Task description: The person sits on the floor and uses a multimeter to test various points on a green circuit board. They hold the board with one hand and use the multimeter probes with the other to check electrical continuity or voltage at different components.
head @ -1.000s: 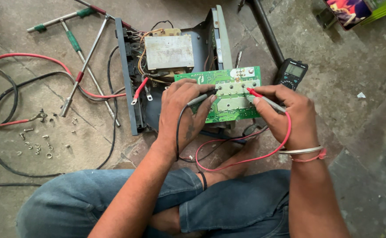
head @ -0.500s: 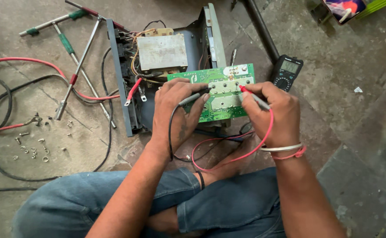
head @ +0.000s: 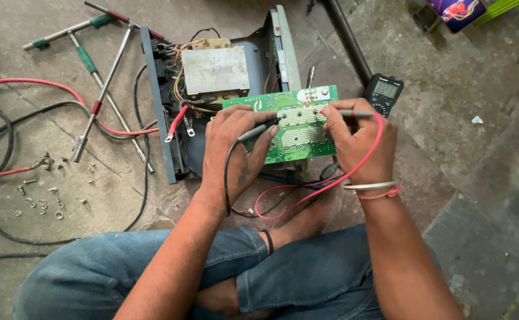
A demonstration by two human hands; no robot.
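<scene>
A green circuit board [head: 298, 133] lies tilted over the open front of a grey metal case [head: 170, 118] that holds a transformer [head: 215, 71]. My left hand [head: 232, 148] steadies the board's left edge and pinches a black test probe [head: 259, 130], its tip on the board's solder side. My right hand [head: 357, 142] grips a red test probe [head: 354, 112] pressed to the board's upper right. Black and red leads [head: 307, 192] loop below the board. A dark multimeter [head: 384, 93] lies just right of the board.
T-handle wrenches [head: 102, 77] with green and red grips lie at upper left. Red and black cables [head: 10, 136] curl across the floor on the left, beside several loose screws [head: 40, 198]. A dark pipe [head: 345, 38] runs behind the case. My crossed legs in jeans [head: 295, 278] fill the foreground.
The view has drifted slightly; the board and both hands sit a little higher and further left in the picture. Both probes stay on the board.
</scene>
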